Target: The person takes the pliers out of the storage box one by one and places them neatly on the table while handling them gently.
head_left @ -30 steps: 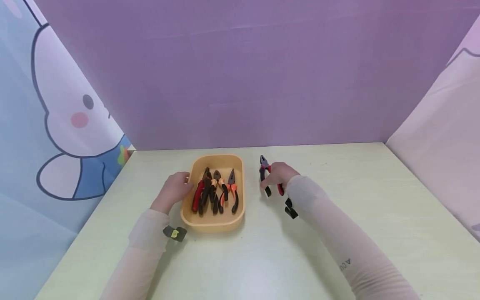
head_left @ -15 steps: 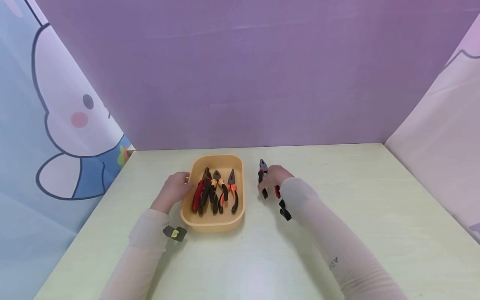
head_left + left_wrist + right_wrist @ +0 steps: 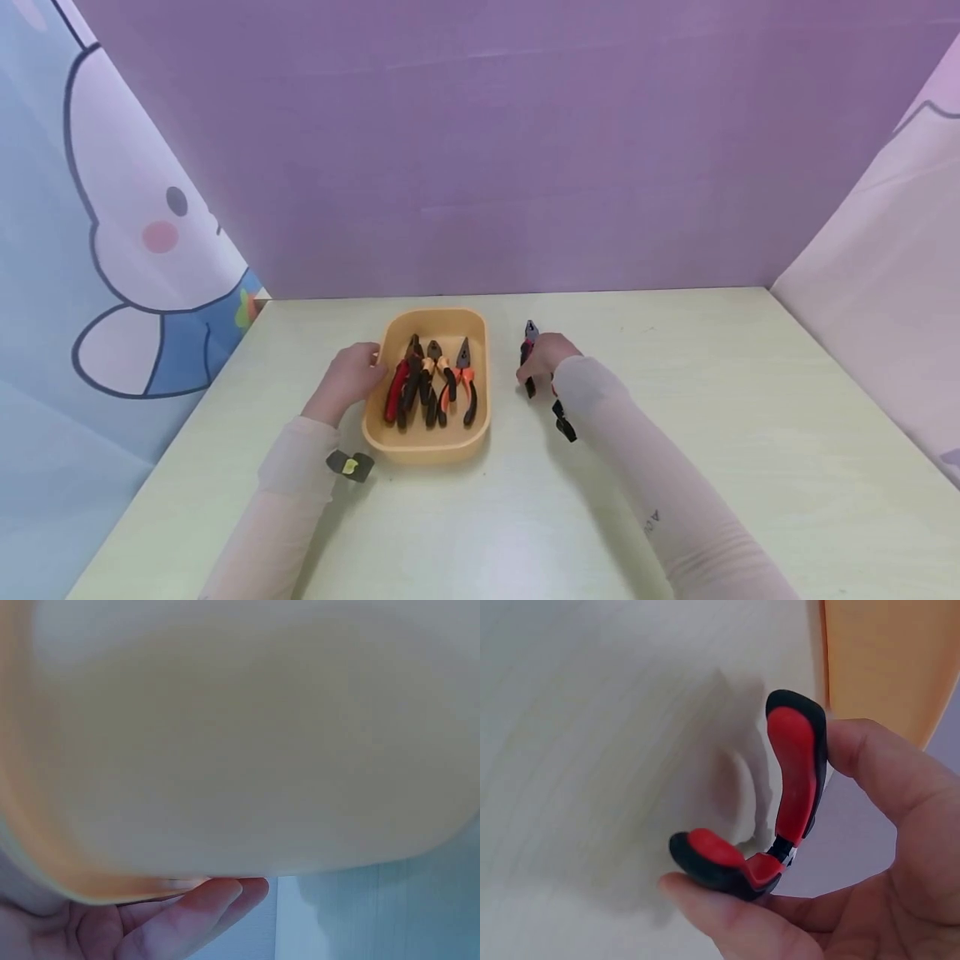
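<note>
My left hand (image 3: 352,375) grips the left rim of a yellow plastic bin (image 3: 425,455). From the left wrist, the bin's blurred wall (image 3: 247,750) fills most of the view, with curled fingers (image 3: 180,922) at its edge. To the right of the bin, my right hand (image 3: 549,354) holds combination pliers (image 3: 531,330), their dark head pointing away from me. Up close in the right wrist view, the pliers' red-and-black handles (image 3: 795,757) stand spread between thumb and fingers, close over the table.
Inside the bin lie several pliers: a red-handled pair (image 3: 396,392), a yellow-and-black pair (image 3: 442,367) and orange-handled long-nose pliers (image 3: 464,358). The pale table (image 3: 712,417) ends at a purple backdrop (image 3: 510,167).
My right hand has shifted slightly left and nearer with the pliers, and their handles look closer together than a second ago. The left hand and bin have stayed still.
</note>
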### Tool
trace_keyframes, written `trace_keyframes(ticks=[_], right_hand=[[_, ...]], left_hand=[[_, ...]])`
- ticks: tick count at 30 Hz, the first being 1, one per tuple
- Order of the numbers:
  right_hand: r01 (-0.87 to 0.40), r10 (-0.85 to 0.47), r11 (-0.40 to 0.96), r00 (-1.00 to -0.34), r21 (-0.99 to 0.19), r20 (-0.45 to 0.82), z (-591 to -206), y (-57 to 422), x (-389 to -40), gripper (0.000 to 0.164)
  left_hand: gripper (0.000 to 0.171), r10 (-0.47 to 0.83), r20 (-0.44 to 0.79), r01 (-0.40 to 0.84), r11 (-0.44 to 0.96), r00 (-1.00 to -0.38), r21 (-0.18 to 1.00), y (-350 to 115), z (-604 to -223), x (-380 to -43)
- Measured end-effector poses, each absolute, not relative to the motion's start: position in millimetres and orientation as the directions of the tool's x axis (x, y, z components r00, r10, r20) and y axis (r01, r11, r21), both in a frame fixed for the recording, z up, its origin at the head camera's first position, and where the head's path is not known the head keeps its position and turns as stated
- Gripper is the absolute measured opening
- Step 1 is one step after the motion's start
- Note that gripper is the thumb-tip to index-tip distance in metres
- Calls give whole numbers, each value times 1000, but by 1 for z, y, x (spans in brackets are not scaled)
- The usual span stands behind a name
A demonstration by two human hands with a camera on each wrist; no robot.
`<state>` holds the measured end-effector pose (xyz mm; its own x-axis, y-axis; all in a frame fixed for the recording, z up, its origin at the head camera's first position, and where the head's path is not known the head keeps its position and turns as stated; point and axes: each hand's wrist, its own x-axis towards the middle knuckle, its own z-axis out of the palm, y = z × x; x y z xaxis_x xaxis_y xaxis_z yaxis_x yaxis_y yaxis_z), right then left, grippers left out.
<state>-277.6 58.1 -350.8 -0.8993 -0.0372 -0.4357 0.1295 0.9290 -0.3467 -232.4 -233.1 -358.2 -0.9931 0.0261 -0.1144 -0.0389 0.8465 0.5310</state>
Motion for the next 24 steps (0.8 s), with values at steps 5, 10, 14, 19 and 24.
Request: trace_keyframes(ticks=[5,10,14,19,24], right_hand=[[133,-35,930,-895,-343,-444,-351,55,-275,39],[90,-52,945,-909,-316,-414,-354,54,-273,29],[75,-56,950,-915,-304,-400,-355,54,-273,27],[88,-36,954,-914,-286,-404,-358,51,-274,32],[81,-28,964,-917,-254,-398,-363,49,-278,35]], left_hand=[[45,18,-124,-51,845,-992,532,-233,-356,-231],[45,16,-123,-53,840,-992,539,-234,-359,-233],[44,17,-119,-50,841,-993,538,-234,-359,-233],[42,23,-100,-34,844,-995,536,-233,-357,-230],[42,20,-103,-38,846,-995,532,-233,-359,-232]])
